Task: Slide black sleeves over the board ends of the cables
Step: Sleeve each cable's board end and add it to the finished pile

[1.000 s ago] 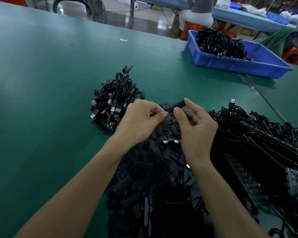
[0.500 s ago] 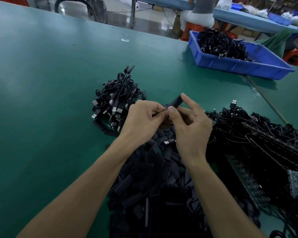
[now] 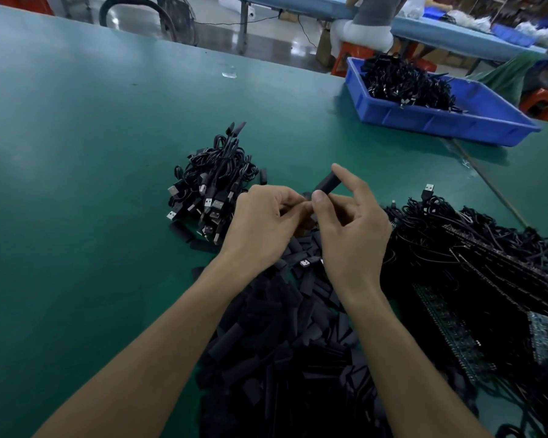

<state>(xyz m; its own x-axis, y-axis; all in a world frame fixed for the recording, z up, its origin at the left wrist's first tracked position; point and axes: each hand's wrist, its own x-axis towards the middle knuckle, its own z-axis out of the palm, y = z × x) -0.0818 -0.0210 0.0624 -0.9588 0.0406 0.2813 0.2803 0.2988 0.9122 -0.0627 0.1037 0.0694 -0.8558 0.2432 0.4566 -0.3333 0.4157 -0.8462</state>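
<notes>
1. The green desk [image 3: 76, 153] lies under the fingers; a blue bin [image 3: 440, 121] sits far beyond them, to the right.
2. A pile [image 3: 282, 358] of loose sleeves lies beneath the wrists. Cables [image 3: 472, 248] are heaped right of the fingers, with a bundle [image 3: 212, 188] to their left.
3. Left hand [image 3: 260, 226]: fingers curled, pinching the near end of one sleeve [image 3: 326, 186].
4. Right hand [image 3: 351, 229]: thumb and forefinger grip that sleeve, which is tilted.

Reaches in from bottom edge w/ both bare arms, L forearm [image 3: 159, 349] and R forearm [image 3: 402, 361], converging mid-frame. Holds L hand [image 3: 263, 222] back-up, fingers curled, tips pinching small dark part [image 3: 306, 196], mostly hidden. Pinches black sleeve [image 3: 325, 186] btwn thumb and raised index of R hand [image 3: 351, 235]; other R fingers loosely bent. Hands meet at fingertips.
</notes>
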